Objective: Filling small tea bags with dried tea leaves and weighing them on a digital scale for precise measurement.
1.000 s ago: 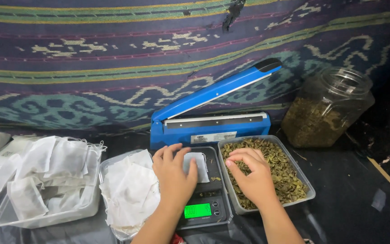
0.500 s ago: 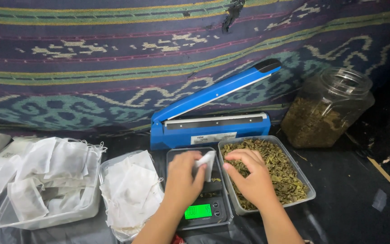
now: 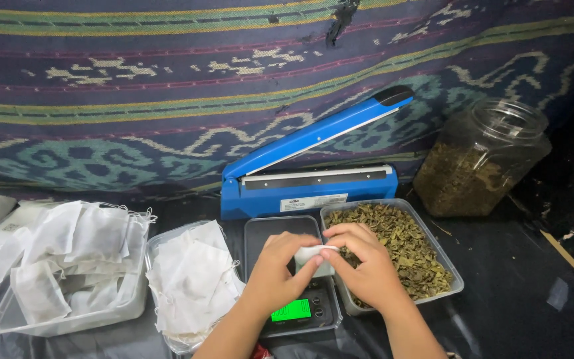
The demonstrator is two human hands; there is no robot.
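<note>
Scale between bag tray and leaf tray; sealer apparently behind.

Small white bag, thin & soft, pinched at its top between both hands. It hangs just above the black scale, right next to the tray of dry green leaves.

Dim, even overhead light w/ soft shadows, sharp focus, edges slightly bowed.

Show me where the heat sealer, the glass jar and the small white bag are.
heat sealer (image 3: 313,188), head view, on its blue base.
glass jar (image 3: 479,163), head view, on its side wall.
small white bag (image 3: 312,253), head view, between both hands.
</note>
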